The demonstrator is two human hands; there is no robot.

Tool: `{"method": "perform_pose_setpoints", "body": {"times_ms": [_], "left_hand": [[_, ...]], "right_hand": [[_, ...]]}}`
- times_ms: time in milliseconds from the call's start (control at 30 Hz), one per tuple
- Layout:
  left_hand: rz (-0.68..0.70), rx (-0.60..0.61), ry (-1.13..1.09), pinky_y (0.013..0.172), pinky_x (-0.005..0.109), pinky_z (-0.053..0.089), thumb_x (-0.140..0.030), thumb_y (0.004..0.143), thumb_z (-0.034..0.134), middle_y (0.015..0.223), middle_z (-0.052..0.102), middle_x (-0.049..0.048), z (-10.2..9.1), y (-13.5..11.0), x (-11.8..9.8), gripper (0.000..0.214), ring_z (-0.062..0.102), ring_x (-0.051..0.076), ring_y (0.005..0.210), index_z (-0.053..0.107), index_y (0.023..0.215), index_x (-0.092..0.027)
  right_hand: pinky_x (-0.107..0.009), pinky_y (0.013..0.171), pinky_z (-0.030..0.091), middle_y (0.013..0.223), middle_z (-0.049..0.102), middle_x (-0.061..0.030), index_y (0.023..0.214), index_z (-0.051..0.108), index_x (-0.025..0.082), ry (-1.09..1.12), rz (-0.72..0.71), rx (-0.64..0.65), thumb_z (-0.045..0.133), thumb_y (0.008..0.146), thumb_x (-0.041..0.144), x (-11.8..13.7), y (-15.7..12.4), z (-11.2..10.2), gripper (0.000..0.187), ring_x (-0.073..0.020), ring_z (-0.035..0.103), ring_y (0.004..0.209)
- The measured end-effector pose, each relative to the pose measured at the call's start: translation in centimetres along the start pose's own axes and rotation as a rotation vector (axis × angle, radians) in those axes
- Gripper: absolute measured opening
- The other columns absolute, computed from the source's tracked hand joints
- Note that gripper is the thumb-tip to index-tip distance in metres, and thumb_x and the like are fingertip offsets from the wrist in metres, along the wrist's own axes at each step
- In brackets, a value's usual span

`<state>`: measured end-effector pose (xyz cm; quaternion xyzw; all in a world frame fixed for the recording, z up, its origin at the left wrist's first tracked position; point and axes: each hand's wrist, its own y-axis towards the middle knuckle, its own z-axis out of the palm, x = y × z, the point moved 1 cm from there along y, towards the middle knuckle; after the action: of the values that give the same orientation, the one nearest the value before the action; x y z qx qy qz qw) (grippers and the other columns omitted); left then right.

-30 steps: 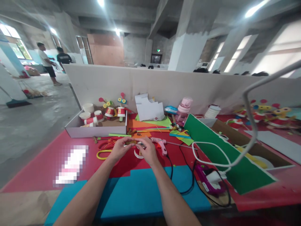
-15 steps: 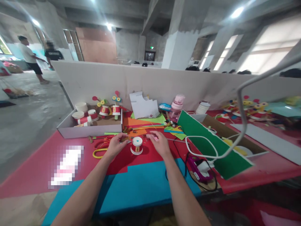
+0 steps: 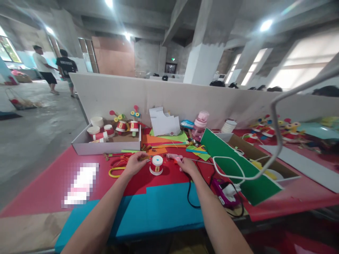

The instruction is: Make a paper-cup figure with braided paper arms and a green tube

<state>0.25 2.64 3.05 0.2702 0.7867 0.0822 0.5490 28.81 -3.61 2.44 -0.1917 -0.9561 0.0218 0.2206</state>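
Pinching a brownish coil (image 3: 144,158), our left hand (image 3: 137,163) has its thumb and fingertips brought close together at the left of the work. Our right hand (image 3: 187,165) is at the handle of the pink glue gun (image 3: 174,156), touching it; we cannot tell whether the fingers are wrapped around that handle. Between the two hands, apart from both, one paper cup (image 3: 156,165) rests upside down on the red table cover (image 3: 169,177).

As far as we see, the cup already has its red wrap and yellow label, and a small blue spot marks its white top. Nothing stands on that top: the coil is in our fingers, off the cup. We judge the piece to be partway built, since two figures (image 3: 134,126) in the white box (image 3: 106,147) on the far left carry yellow rounds and red discs above similar cups. The cup looks upright and even, with white showing at its top and its wider bottom rim; the label's writing is too small to read.

Farther out, yellow-handled scissors (image 3: 114,176) lie left of our left hand, a blue sheet (image 3: 159,208) covers the near edge, and a green panel (image 3: 233,165) leans at the right.
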Motion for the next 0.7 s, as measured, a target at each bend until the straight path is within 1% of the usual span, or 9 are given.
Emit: {"method": "perform_pose_setpoints", "body": {"times_ms": [67, 133, 233, 300, 367, 433, 500, 600, 700], "left_hand": [[0.045, -0.006, 0.052, 0.079, 0.032, 0.048, -0.025, 0.072, 0.064, 0.093, 0.070, 0.0062, 0.1, 0.0, 0.1, 0.019, 0.063, 0.020, 0.087, 0.067, 0.089, -0.018], [0.064, -0.010, 0.079, 0.079, 0.032, 0.048, -0.023, 0.072, 0.063, 0.093, 0.069, 0.0064, 0.2, -0.1, 0.3, 0.017, 0.063, 0.020, 0.087, 0.067, 0.088, -0.018], [0.068, -0.019, 0.070, 0.079, 0.032, 0.047, -0.023, 0.072, 0.063, 0.093, 0.069, 0.0058, 0.3, -0.1, 0.4, 0.016, 0.062, 0.020, 0.087, 0.067, 0.087, -0.019], [0.058, -0.027, 0.028, 0.078, 0.031, 0.047, -0.024, 0.072, 0.064, 0.092, 0.068, 0.0052, 0.3, -0.1, 0.5, 0.017, 0.061, 0.019, 0.085, 0.066, 0.088, -0.019], [0.023, -0.035, -0.035, 0.075, 0.029, 0.046, -0.026, 0.072, 0.066, 0.089, 0.068, 0.0046, 0.3, 0.0, 0.6, 0.019, 0.061, 0.018, 0.081, 0.066, 0.089, -0.019], [-0.020, -0.040, -0.107, 0.073, 0.028, 0.045, -0.028, 0.072, 0.066, 0.085, 0.068, 0.0042, 0.2, 0.0, 0.7, 0.020, 0.060, 0.018, 0.078, 0.066, 0.089, -0.018], [-0.049, -0.042, -0.175, 0.071, 0.027, 0.045, -0.029, 0.072, 0.067, 0.083, 0.066, 0.0036, 0.2, 0.0, 0.7, 0.020, 0.060, 0.017, 0.077, 0.066, 0.089, -0.018], [-0.068, -0.047, -0.230, 0.071, 0.026, 0.044, -0.028, 0.070, 0.068, 0.080, 0.065, 0.0025, 0.0, 0.1, 0.6, 0.019, 0.058, 0.016, 0.075, 0.066, 0.086, -0.018], [-0.084, -0.046, -0.249, 0.071, 0.026, 0.043, -0.027, 0.067, 0.069, 0.078, 0.064, 0.0017, -0.1, 0.1, 0.3, 0.019, 0.057, 0.016, 0.075, 0.067, 0.084, -0.017]], "right_hand": [[-0.022, 0.055, 0.047, 0.068, 0.070, -0.0086, 0.078, 0.059, 0.016, 0.126, 0.005, -0.017, 0.046, 0.090, 0.035, 0.0, -0.4, -0.1, 0.026, -0.0176, 0.068, 0.065], [-0.023, 0.051, 0.049, 0.066, 0.069, -0.0063, 0.081, 0.056, 0.017, 0.377, 0.014, -0.069, 0.044, 0.091, 0.039, -0.2, -1.1, -0.2, 0.027, -0.0152, 0.066, 0.056], [-0.024, 0.051, 0.053, 0.065, 0.066, -0.0009, 0.087, 0.054, 0.019, 1.030, -0.021, -0.171, 0.066, 0.078, 0.041, -0.1, -2.4, -0.6, 0.026, -0.0139, 0.063, 0.053], [-0.023, 0.053, 0.054, 0.064, 0.065, 0.0004, 0.084, 0.056, 0.019, 1.312, -0.052, -0.121, 0.075, 0.069, 0.037, 0.4, -3.3, -1.0, 0.031, -0.0136, 0.064, 0.055], [-0.022, 0.051, 0.053, 0.063, 0.064, -0.0006, 0.079, 0.057, 0.018, 1.469, -0.006, 0.019, 0.074, 0.071, 0.040, 1.1, -4.0, -1.3, 0.029, -0.0138, 0.064, 0.056], [-0.023, 0.047, 0.052, 0.061, 0.063, -0.0009, 0.079, 0.058, 0.017, 1.573, 0.065, 0.128, 0.067, 0.077, 0.046, 2.0, -4.7, -1.3, 0.030, -0.0133, 0.062, 0.053], [-0.022, 0.044, 0.050, 0.063, 0.064, 0.0001, 0.085, 0.058, 0.019, 1.613, 0.075, 0.140, 0.064, 0.080, 0.048, 2.8, -5.3, -1.2, 0.030, -0.0115, 0.058, 0.048], [-0.019, 0.039, 0.043, 0.068, 0.067, 0.0015, 0.094, 0.057, 0.021, 1.575, -0.044, 0.136, 0.068, 0.077, 0.047, 3.7, -6.2, -0.8, 0.033, -0.0078, 0.050, 0.041], [-0.018, 0.040, 0.039, 0.066, 0.067, 0.0014, 0.092, 0.058, 0.021, 1.494, -0.156, 0.175, 0.070, 0.074, 0.048, 4.2, -6.8, -0.4, 0.036, -0.0069, 0.048, 0.041]]}}
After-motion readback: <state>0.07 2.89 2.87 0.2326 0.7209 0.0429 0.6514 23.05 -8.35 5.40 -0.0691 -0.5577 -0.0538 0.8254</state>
